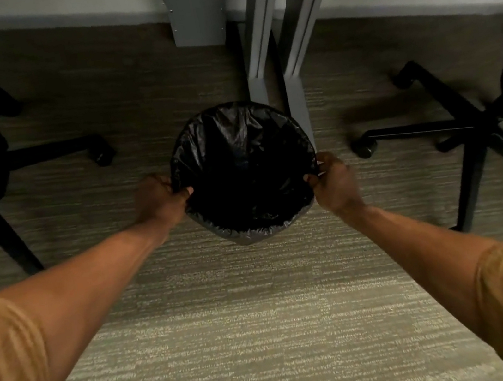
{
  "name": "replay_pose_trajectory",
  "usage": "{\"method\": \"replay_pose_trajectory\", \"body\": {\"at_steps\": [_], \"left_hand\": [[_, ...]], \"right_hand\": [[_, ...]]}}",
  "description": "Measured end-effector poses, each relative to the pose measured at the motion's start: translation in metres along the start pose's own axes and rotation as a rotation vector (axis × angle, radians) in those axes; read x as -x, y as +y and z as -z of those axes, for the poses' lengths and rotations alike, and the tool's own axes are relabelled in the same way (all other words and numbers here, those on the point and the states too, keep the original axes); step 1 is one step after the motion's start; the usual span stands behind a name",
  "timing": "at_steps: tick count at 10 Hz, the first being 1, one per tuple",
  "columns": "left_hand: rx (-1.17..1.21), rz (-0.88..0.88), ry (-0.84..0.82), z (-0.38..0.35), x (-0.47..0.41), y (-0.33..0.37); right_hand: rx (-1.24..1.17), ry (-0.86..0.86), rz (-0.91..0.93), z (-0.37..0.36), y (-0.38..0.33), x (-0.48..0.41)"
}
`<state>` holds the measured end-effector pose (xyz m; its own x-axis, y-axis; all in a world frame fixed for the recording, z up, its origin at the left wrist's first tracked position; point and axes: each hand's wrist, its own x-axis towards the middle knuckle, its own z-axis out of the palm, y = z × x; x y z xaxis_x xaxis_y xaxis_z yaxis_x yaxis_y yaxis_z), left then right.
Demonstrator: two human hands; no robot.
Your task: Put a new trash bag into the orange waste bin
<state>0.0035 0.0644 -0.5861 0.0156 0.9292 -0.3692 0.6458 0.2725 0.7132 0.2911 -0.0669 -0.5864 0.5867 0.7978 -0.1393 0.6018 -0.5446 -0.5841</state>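
- Progress looks near its end: the black trash bag (245,171) already lines the waste bin (252,235), its mouth spread open in a full circle and its edge folded over the rim all the way round, as far as the view shows.
- The bin's orange colour is not visible; the film covers the rim and the part of the wall that shows, so only a grey, plastic-wrapped band appears below the near edge.
- The left hand (158,199) is closed on the bag's edge at the left side of the rim, fingers pinching the film.
- The right hand (334,178) is closed the same way on the opposite side, straight across the opening from the left grip.
- Between the two grips the bag hangs dark and slack inside the bin; its bottom is too dark to judge.
- What seems left: tugging the overhang down snug at both grips, then letting go.
- The bin stands on the carpet (233,326), just in front of the grey desk legs (267,54), with office chair bases (467,134) well apart on either side.
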Motion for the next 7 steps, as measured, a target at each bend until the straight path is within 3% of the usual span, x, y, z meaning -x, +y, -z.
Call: {"method": "replay_pose_trajectory", "body": {"at_steps": [2, 5, 7], "left_hand": [[-0.044, -0.013, -0.008, -0.006, -0.007, 0.0], [-0.491, -0.078, -0.133, -0.003, -0.004, 0.02], [-0.72, -0.02, -0.053, 0.019, 0.02, 0.021]], "right_hand": [[0.012, -0.002, 0.032, -0.005, 0.008, -0.001], [0.078, -0.046, 0.118, -0.01, 0.011, -0.007], [0.227, -0.03, 0.163, 0.002, 0.006, 0.008]]}}
